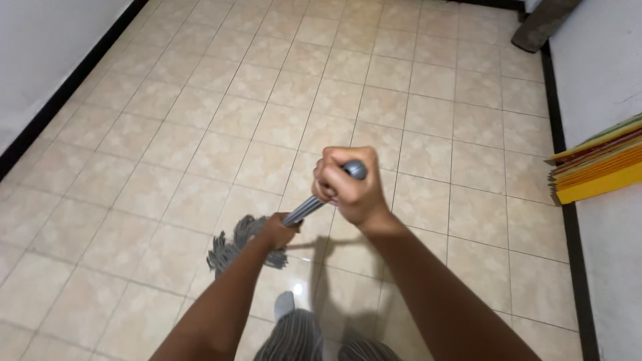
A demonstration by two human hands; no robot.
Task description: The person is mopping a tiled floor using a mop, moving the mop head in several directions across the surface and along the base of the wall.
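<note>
the right hand [348, 187] is clenched around the top end of the grey mop handle [311, 206], and the left hand [277, 230] grips the same handle lower down. the grey string mop head [234, 246] lies on the beige tiled floor [200, 134] just ahead of the person's foot [284, 304]. the tiles near the foot look shiny, maybe wet, so a step there could slip.

grey mop [244, 244], beige tiles [200, 134], yellow, perhaps orange, stack [595, 170].
</note>
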